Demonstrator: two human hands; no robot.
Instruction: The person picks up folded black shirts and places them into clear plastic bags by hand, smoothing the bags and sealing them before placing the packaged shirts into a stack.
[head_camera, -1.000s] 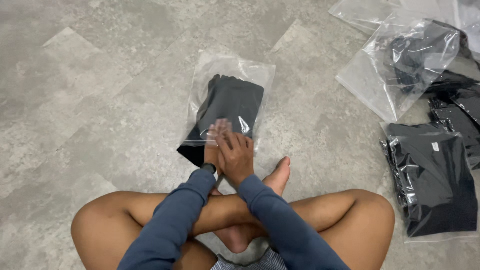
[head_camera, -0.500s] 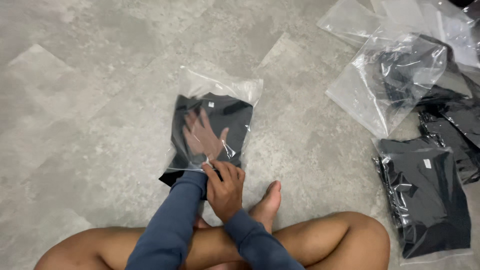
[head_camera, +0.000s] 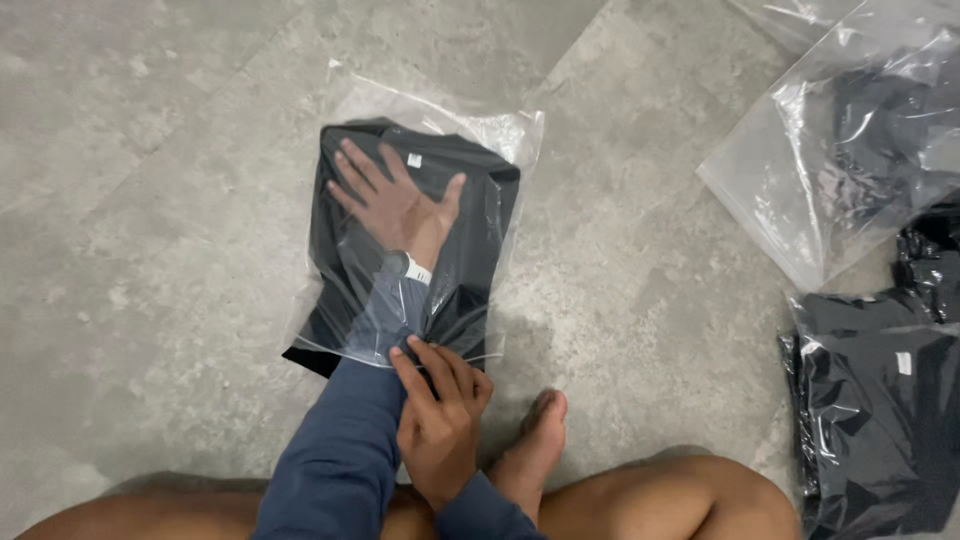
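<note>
Since the earlier frame, the left hand (head_camera: 395, 200) has slid deeper into the clear plastic bag (head_camera: 500, 135), fingers spread wide and flat on the folded black garment (head_camera: 470, 270) inside. The right hand (head_camera: 440, 420) pinches the crinkled bag mouth near the left sleeve (head_camera: 345, 450), closed on the film. The bag lies on the mottled grey stone floor (head_camera: 150, 200), just ahead of a bare foot (head_camera: 535, 440). Well apart to the right lie more glossy bagged black garments (head_camera: 880, 420) and a slack, wrinkled clear bag (head_camera: 830, 150).
</note>
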